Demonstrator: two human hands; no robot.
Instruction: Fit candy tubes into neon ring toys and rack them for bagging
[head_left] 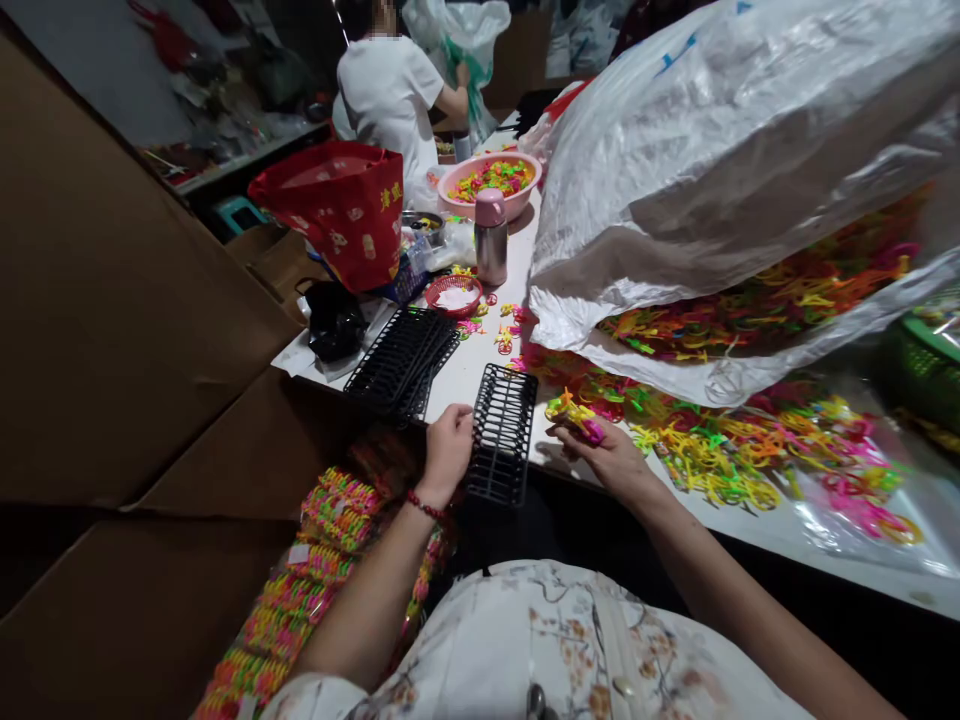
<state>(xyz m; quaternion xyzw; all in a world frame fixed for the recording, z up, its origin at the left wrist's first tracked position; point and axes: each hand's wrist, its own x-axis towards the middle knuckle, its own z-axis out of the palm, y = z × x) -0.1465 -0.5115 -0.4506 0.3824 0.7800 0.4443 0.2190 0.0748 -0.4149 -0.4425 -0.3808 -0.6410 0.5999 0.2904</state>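
Observation:
My left hand [447,447] grips the left edge of a black slotted plastic rack [502,432] that lies over the near edge of the white table [469,372]. A red bead bracelet circles that wrist. My right hand [606,452] is closed on a small bunch of bright plastic pieces [574,414], yellow, green and pink, just right of the rack. A heap of the same neon-coloured pieces [720,450] spreads over the table to the right of that hand.
A big clear plastic bag [720,170] of coloured pieces fills the right. More black racks [403,358] are stacked behind. A pink-lidded steel bottle [491,236], pink basin [491,182], red basket [453,293], red bag [341,208], cardboard [97,300] at left. A person in white [390,95] works at the far end.

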